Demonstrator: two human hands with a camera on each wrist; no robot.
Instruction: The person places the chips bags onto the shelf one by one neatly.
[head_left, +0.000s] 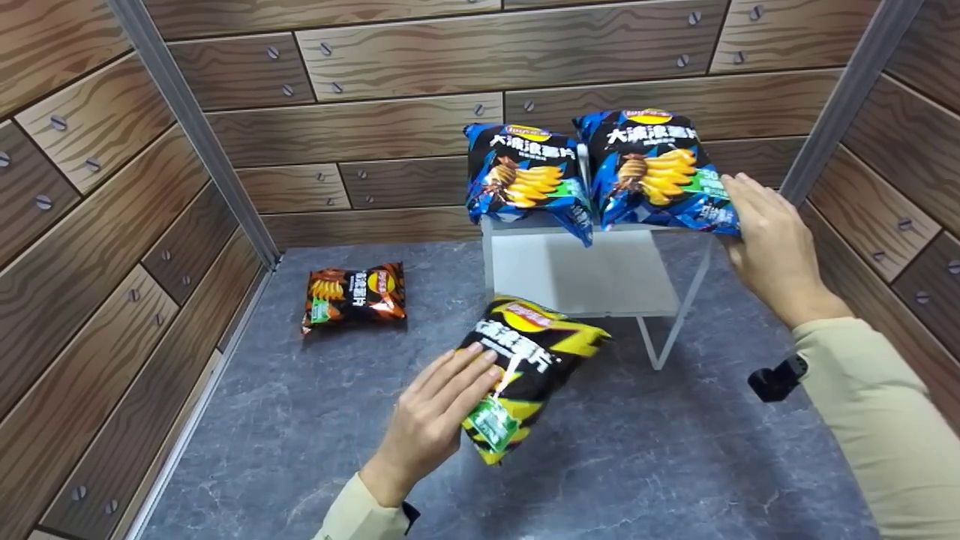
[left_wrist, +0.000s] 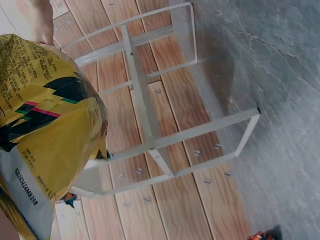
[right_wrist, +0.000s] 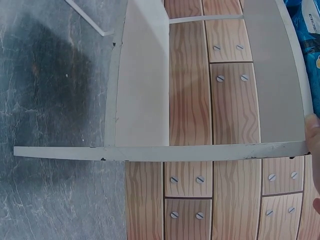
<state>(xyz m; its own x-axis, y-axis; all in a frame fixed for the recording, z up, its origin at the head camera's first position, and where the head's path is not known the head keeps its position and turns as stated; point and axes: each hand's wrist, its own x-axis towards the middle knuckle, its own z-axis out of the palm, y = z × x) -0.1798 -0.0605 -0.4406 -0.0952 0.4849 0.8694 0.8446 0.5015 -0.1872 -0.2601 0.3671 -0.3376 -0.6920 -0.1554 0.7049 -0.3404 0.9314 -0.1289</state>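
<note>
My left hand point(head_left: 431, 416) holds a yellow-and-black bag of chips point(head_left: 525, 360) in front of the shelf, fingers laid over its printed front. That bag's yellow back point(left_wrist: 50, 110) fills the left of the left wrist view; the thumb is mostly hidden. On top of a white metal shelf rack point(head_left: 585, 274) two blue-and-black chip bags stand side by side, a left one point(head_left: 525, 169) and a right one point(head_left: 652, 169). My right hand point(head_left: 772, 240) touches the right end of the right blue bag, its thumb point(right_wrist: 312, 132) by the rack's corner.
An orange-and-black chip bag point(head_left: 356, 296) lies on the grey marbled floor point(head_left: 262, 420), left of the rack. Wood-patterned walls point(head_left: 397, 60) enclose the space at the back and both sides. The rack has a lower white board point(right_wrist: 142, 80) and thin angled legs.
</note>
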